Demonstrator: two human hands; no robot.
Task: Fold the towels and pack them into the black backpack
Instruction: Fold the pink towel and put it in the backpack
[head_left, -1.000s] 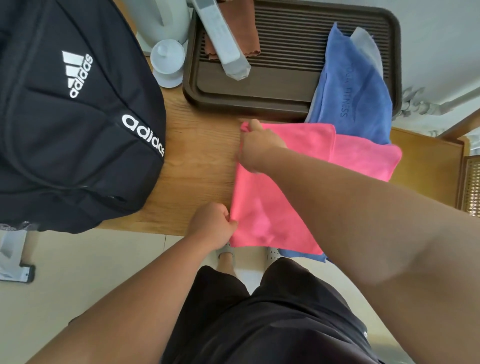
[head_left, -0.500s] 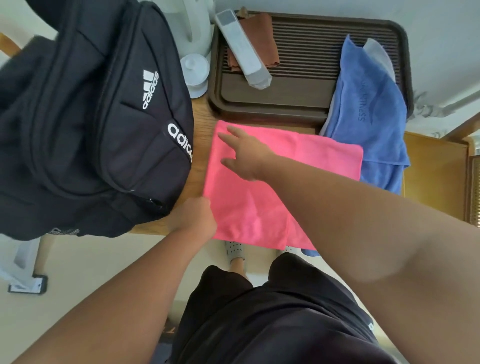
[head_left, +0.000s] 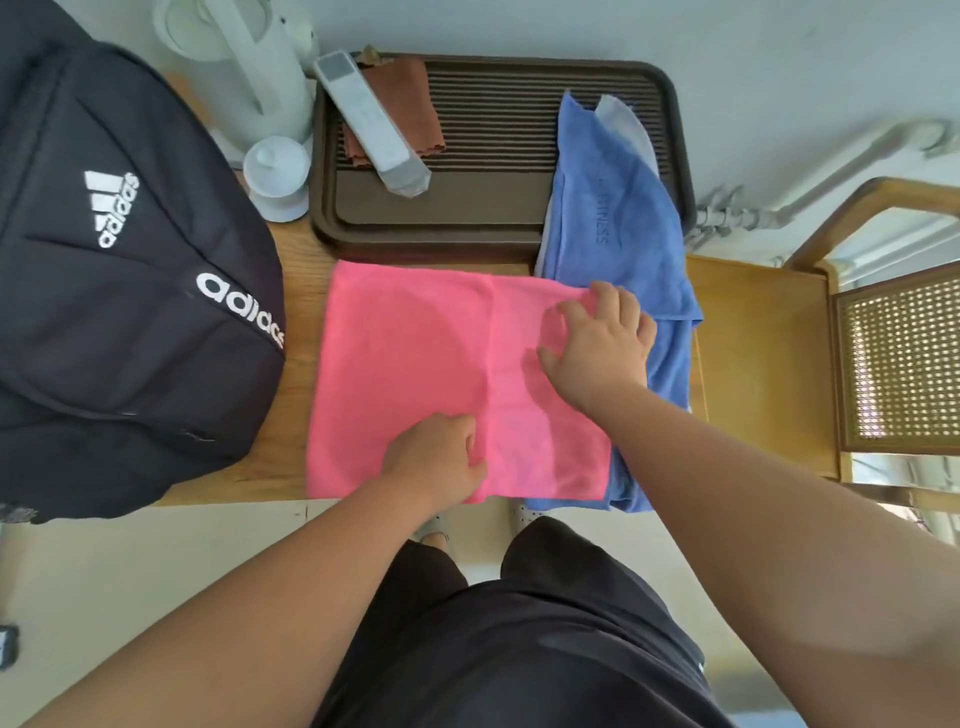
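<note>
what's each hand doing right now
left hand: curled on the pink towel, grip cannot be told
right hand: open, pressing the pink towel

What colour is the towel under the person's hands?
The towel is plain bright pink, with no pattern; the head view shows it best.

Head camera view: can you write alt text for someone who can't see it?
Two bare hands rest on a pink towel on a table, the left hand at its near edge, the right hand spread near its far right corner. A black backpack lies to the left; a blue towel to the right, partly on a brown tray.
</note>
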